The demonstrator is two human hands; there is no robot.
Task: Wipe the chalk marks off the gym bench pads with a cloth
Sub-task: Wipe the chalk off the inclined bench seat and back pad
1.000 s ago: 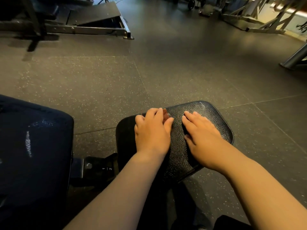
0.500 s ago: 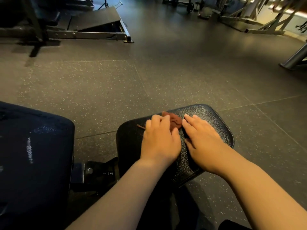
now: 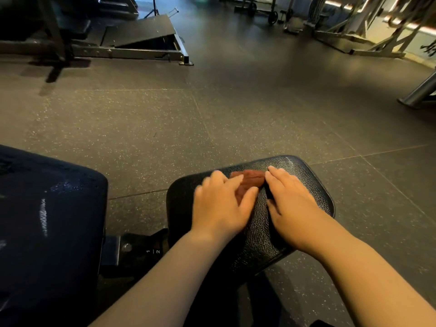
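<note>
- Left hand (image 3: 221, 206): palm down on the small black pad (image 3: 313, 185), fingers fairly straight and spread. It lies over the near-left part of a cloth (image 3: 250, 180), pressing rather than gripping. The fingertips are blurred, so finer contact is unclear.
- Right hand (image 3: 292, 208): flat on the same pad, fingers straight and held together. The index fingertip touches the right end of the cloth.
- The hands lie side by side and do not touch, with a strip of bare pad between them.
- Cloth: small, reddish-brown and bunched. It sits on the pad just ahead of the gap between the hands, showing between the left thumb and forefinger and out past the left fingertips.
- Small pad: cracked, glossy covering under both palms. No chalk can be made out on the parts that show.
- Big dark pad (image 3: 59, 208): well to the left of the left forearm. It carries a white chalk streak (image 3: 43, 218) and fainter smudges.
- Metal bracket (image 3: 132, 246): between the two pads, left of the left wrist, marked "1 | 2".
- Speckled rubber floor (image 3: 165, 119): beyond the fingertips.
- Sloped black platform (image 3: 139, 31): far ahead to the left.
- Pale machine frames (image 3: 368, 31): far ahead to the right.
</note>
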